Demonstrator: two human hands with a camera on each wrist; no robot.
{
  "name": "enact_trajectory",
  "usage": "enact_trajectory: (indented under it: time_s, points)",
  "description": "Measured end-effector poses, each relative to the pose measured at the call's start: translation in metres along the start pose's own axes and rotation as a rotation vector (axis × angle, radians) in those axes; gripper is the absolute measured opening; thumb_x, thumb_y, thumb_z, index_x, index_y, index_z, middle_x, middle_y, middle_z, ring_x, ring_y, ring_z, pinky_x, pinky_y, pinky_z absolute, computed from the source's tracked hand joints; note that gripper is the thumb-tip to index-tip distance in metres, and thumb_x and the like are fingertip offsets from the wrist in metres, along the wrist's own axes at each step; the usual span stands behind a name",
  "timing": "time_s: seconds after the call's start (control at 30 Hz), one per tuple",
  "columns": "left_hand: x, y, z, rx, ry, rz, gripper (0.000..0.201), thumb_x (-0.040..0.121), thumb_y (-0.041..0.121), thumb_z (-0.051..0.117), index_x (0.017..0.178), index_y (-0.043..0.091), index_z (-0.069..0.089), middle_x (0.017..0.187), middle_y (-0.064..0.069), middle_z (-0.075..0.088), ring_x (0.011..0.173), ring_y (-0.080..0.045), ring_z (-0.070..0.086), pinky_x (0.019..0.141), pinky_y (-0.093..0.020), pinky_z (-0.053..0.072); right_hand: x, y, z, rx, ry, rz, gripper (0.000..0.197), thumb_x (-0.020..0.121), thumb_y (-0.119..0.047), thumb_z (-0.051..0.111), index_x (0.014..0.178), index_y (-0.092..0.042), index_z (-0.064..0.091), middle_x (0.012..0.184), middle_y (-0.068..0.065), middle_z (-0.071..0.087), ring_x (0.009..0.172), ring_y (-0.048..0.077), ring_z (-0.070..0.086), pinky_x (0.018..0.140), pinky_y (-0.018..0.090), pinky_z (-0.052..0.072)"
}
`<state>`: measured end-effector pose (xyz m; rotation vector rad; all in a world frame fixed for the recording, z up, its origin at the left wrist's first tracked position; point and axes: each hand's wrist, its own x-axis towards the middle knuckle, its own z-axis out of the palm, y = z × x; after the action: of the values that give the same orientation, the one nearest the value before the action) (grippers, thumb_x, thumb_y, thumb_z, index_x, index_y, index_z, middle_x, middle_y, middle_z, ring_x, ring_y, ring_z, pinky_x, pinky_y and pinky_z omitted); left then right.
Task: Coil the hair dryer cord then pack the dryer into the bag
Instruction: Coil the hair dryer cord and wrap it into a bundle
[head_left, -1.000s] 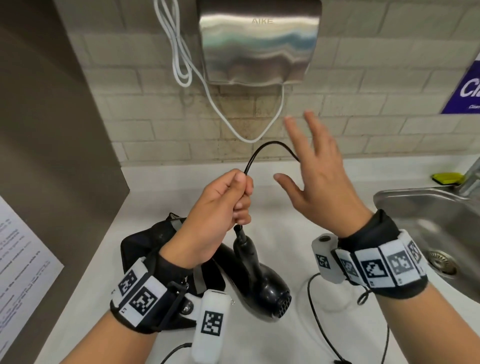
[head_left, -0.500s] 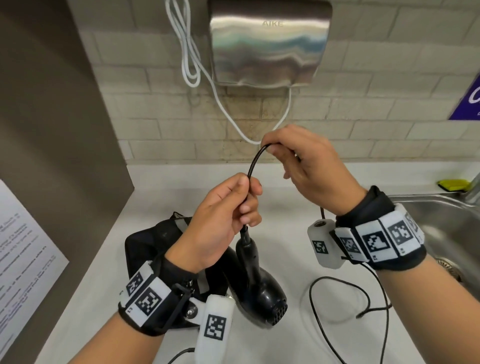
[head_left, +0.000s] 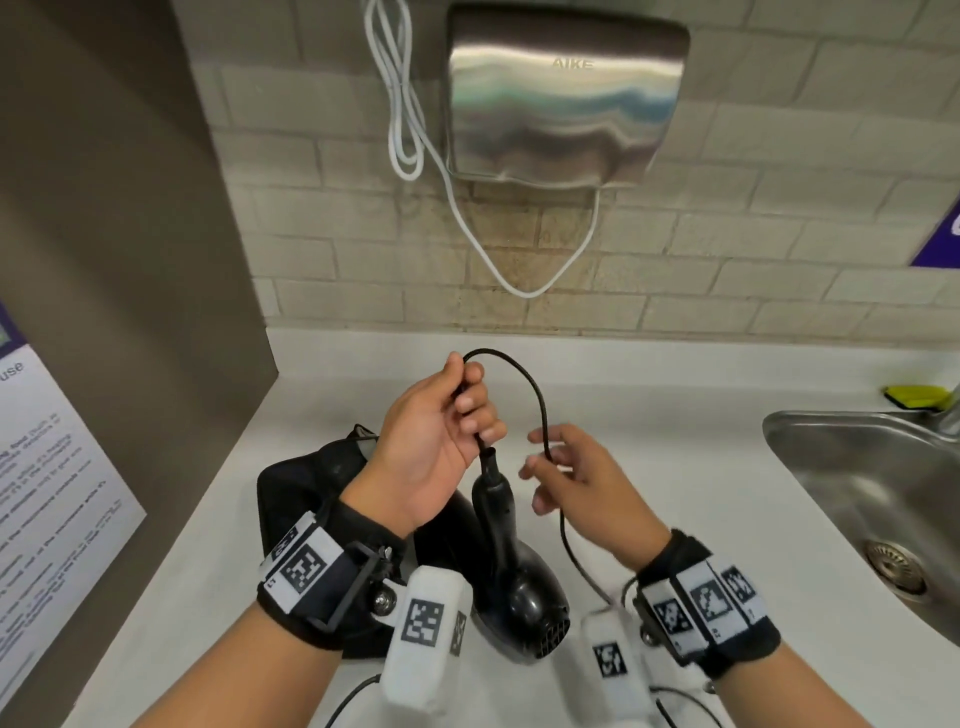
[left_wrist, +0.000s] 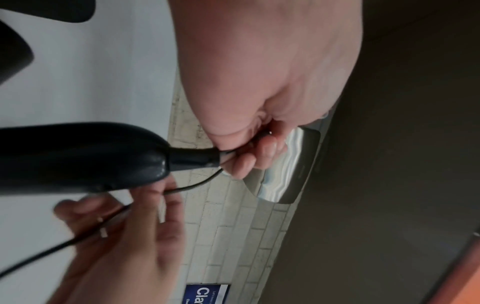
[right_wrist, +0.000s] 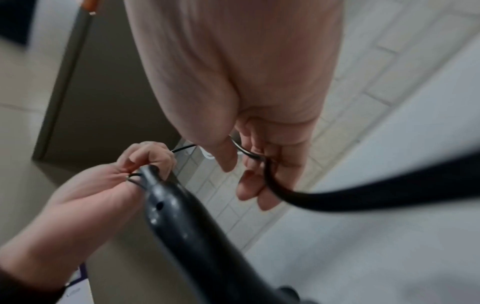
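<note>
The black hair dryer (head_left: 519, 587) hangs nozzle-down over the white counter (head_left: 675, 405), its handle pointing up. My left hand (head_left: 470, 410) grips the black cord (head_left: 537, 395) just above the handle's end; the left wrist view shows the fingers (left_wrist: 249, 160) curled round it at the strain relief. From that hand the cord arcs up and right, then drops through my right hand (head_left: 545, 462), whose thumb and curled fingers (right_wrist: 249, 185) hold it loosely. The rest of the cord trails down onto the counter. The black bag (head_left: 306, 488) lies behind my left wrist, partly hidden.
A steel sink (head_left: 883, 493) is set into the counter at the right, with a yellow sponge (head_left: 919, 397) at its back. A steel hand dryer (head_left: 566, 98) with a white cable (head_left: 405, 104) hangs on the brick wall. A brown panel with a notice (head_left: 52, 467) bounds the left.
My right hand went from open and raised, to pinching the top of the cord loop, to lower beside the dryer handle with the cord through it. The left hand kept its grip.
</note>
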<state>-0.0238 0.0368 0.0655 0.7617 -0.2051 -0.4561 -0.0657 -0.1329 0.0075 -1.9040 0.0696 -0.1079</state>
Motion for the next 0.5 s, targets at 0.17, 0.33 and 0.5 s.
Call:
enact_trajectory:
  time_s: [0.17, 0.33, 0.5]
  points:
    - [0.002, 0.001, -0.004, -0.059, 0.078, 0.043, 0.032, 0.106, 0.028, 0.035, 0.090, 0.009, 0.055, 0.053, 0.005, 0.037, 0.044, -0.009, 0.033, 0.052, -0.023, 0.034, -0.030, 0.024, 0.002, -0.089, 0.036, 0.000, 0.018, 0.098, -0.010, 0.051, 0.113, -0.019, 0.050, 0.088, 0.009, 0.064, 0.048, 0.010, 0.053, 0.049, 0.028, 0.052]
    - [0.003, -0.004, -0.003, -0.014, 0.077, 0.081, 0.033, 0.107, 0.023, 0.032, 0.113, -0.001, 0.054, 0.055, 0.002, 0.045, 0.046, -0.011, 0.046, 0.053, -0.024, 0.044, -0.046, 0.010, -0.011, -0.689, 0.029, -0.201, 0.029, 0.097, -0.017, 0.053, 0.126, -0.020, 0.057, 0.095, -0.004, 0.064, 0.078, 0.003, 0.059, 0.072, 0.014, 0.044]
    - [0.002, -0.005, 0.001, 0.081, -0.001, 0.108, 0.034, 0.107, 0.024, 0.032, 0.115, 0.003, 0.057, 0.071, -0.003, 0.066, 0.069, -0.018, 0.069, 0.070, -0.028, 0.057, -0.063, -0.035, -0.018, -1.113, 0.007, -0.317, 0.031, 0.086, -0.009, 0.063, 0.110, -0.029, 0.064, 0.077, -0.008, 0.061, 0.066, 0.021, 0.051, 0.052, 0.027, 0.040]
